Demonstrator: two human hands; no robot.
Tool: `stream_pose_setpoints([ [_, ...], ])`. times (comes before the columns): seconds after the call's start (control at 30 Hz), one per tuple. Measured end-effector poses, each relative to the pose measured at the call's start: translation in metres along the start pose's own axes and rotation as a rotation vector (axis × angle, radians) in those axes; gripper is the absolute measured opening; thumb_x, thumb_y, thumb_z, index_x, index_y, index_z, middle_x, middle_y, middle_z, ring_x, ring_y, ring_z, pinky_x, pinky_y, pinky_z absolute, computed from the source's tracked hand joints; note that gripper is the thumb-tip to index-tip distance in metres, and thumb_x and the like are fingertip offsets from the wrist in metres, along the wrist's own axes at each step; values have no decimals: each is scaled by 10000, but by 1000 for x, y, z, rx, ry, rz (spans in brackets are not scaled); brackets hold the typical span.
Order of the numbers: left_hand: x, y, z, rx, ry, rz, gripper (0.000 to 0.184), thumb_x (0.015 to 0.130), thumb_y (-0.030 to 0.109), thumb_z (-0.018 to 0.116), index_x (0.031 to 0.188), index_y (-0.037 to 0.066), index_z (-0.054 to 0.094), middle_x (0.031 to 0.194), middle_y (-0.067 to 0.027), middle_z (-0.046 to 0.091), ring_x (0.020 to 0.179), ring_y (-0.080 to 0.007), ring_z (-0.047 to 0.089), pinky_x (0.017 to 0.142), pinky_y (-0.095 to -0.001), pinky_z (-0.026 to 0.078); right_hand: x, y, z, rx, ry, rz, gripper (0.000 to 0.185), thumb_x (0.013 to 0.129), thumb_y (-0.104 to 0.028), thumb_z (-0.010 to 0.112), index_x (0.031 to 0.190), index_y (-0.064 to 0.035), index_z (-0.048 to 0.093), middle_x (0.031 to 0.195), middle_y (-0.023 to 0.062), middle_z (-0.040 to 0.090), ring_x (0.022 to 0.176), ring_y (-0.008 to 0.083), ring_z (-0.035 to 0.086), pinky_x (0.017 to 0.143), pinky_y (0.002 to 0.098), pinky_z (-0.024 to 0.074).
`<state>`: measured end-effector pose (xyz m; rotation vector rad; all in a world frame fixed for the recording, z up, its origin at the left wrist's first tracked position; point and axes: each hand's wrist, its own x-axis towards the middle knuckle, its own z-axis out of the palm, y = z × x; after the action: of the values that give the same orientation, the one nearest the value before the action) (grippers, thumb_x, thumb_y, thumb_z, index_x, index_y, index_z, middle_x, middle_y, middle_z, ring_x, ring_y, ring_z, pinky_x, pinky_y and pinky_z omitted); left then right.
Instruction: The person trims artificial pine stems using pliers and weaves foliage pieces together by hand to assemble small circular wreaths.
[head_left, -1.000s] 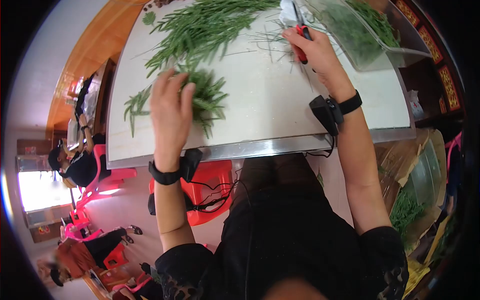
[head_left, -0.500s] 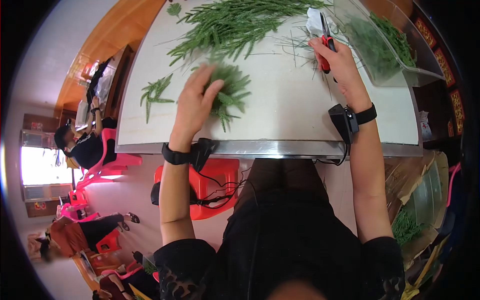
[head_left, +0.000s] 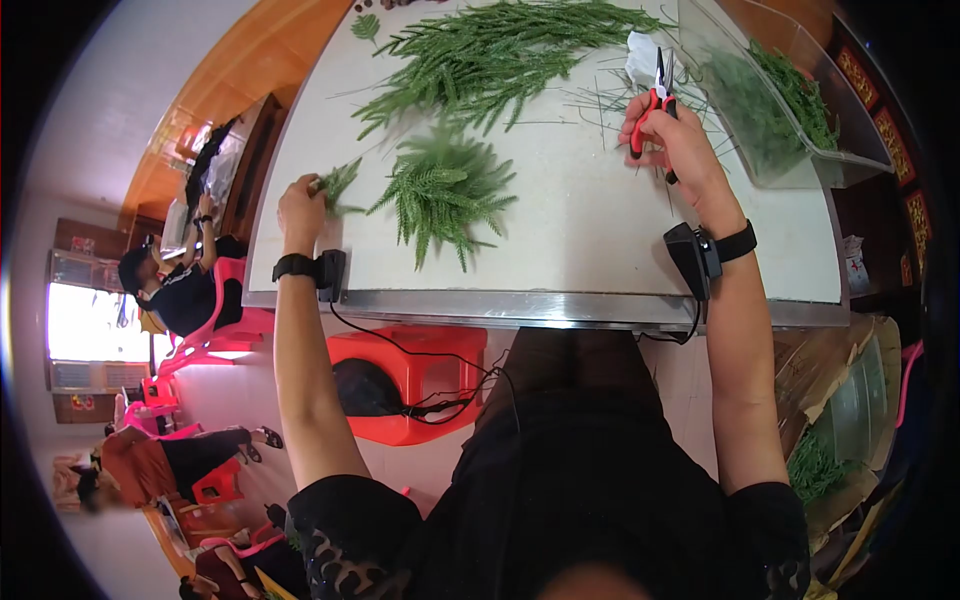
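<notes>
At the table's left side, my left hand [head_left: 302,212] is closed on a small green sprig [head_left: 342,185], whose leaves stick out to the right of the fingers. A fanned bunch of green sprigs [head_left: 445,192] lies on the white table [head_left: 570,225] to the right of that hand. My right hand [head_left: 680,145] holds red-and-black pliers [head_left: 652,118], their metal jaws pointing away from me and parted. Thin cut stems [head_left: 590,103] lie near the pliers, with a crumpled white tissue [head_left: 641,58] beside the jaws. Long green branches [head_left: 480,55] are piled across the far side.
A clear plastic bin [head_left: 765,110] with greenery stands at the back right. Below the near edge is a red stool [head_left: 410,385] with cables. An opened cardboard box [head_left: 840,400] sits at the lower right. Other people [head_left: 180,290] sit farther off on the left.
My left hand has moved left, off the fanned bunch, and closed on the small sprig that lay there. My right hand has kept the pliers, and their jaws are wider apart.
</notes>
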<state>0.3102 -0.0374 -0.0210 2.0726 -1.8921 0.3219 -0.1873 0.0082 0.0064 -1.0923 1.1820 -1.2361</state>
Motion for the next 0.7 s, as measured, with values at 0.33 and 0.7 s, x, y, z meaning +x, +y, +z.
stream_pose_setpoints([
  [0.33, -1, -37, -6, -368, 187, -94, 234, 776, 146, 675, 973, 33, 619, 823, -104, 643, 755, -213, 624, 676, -312, 471, 0, 2, -3, -68, -83, -5, 179, 818, -155, 464, 933, -66, 568, 786, 20, 570, 712, 117, 557, 599, 281, 496],
  [0.7, -12, 176, -88, -1353, 121, -23, 240, 828, 134, 671, 1015, -5, 611, 802, 24, 586, 673, -53, 514, 601, -192, 378, 5, 14, 0, -78, 14, -177, 179, 803, -119, 501, 901, -23, 617, 613, 0, 508, 496, 87, 447, 471, 245, 389],
])
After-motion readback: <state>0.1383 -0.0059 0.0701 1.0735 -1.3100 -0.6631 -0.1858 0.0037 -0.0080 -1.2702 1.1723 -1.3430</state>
